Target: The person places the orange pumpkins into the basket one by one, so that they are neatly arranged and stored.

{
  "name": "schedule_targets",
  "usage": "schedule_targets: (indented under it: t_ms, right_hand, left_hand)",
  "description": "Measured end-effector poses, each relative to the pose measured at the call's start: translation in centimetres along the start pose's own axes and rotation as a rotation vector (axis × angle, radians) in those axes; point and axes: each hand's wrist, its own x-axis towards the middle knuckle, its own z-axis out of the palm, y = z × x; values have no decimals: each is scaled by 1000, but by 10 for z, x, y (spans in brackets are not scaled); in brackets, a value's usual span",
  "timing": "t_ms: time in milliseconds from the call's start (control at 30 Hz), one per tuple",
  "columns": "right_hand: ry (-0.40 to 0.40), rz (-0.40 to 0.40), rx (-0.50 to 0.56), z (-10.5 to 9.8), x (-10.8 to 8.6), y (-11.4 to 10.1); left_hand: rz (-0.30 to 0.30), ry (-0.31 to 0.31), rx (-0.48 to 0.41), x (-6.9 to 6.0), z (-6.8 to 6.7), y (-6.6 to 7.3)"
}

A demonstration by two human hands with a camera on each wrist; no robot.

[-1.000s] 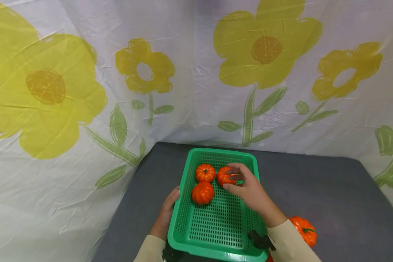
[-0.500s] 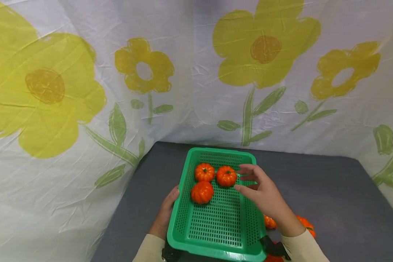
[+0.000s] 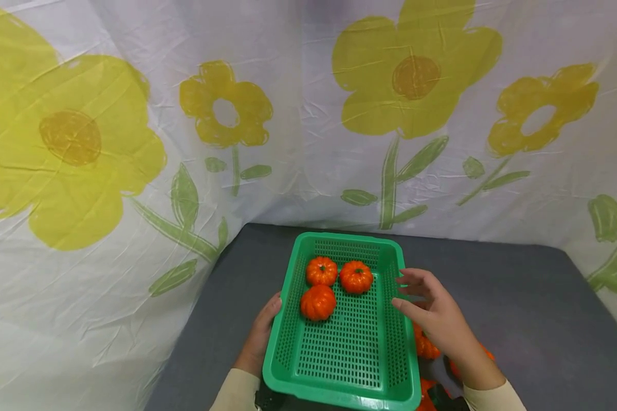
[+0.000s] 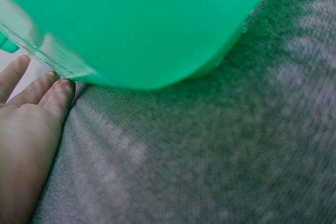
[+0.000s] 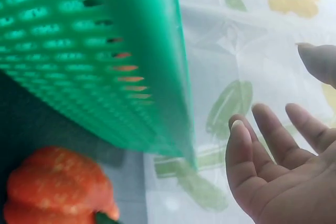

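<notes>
A green perforated plastic basket (image 3: 339,394) stands on the dark table. Inside, toward its far end, sit three small orange toy pumpkins: one at back left (image 3: 321,270), one at right (image 3: 356,277) and one nearer (image 3: 318,302). My left hand (image 3: 261,331) rests against the basket's left side, with fairly straight fingers (image 4: 59,94) touching the outer wall in the left wrist view. Beside the right rim is my right hand (image 3: 434,311), holding nothing, fingers spread and loosely bent. In the right wrist view this hand (image 5: 289,171) is apart from the basket.
More orange pumpkins lie on the table (image 3: 519,297) right of the basket: one by its wall (image 3: 425,342), one partly behind my right forearm (image 3: 488,353), one near the front corner (image 3: 427,397). A white cloth (image 3: 298,171) with painted yellow flowers hangs behind.
My right hand has let go of the right-hand pumpkin in the basket and moved right, out past the rim. The left hand and basket have stayed in place.
</notes>
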Motion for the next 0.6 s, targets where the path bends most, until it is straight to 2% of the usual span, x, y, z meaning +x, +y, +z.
schedule_targets:
  t_ms: [367, 600]
  right_hand:
    - [34, 90, 5, -14, -16, 23]
    - [39, 161, -52, -16, -23, 41]
  left_hand:
    - [24, -19, -3, -1, -2, -1]
    - [26, -26, -1, 1, -2, -1]
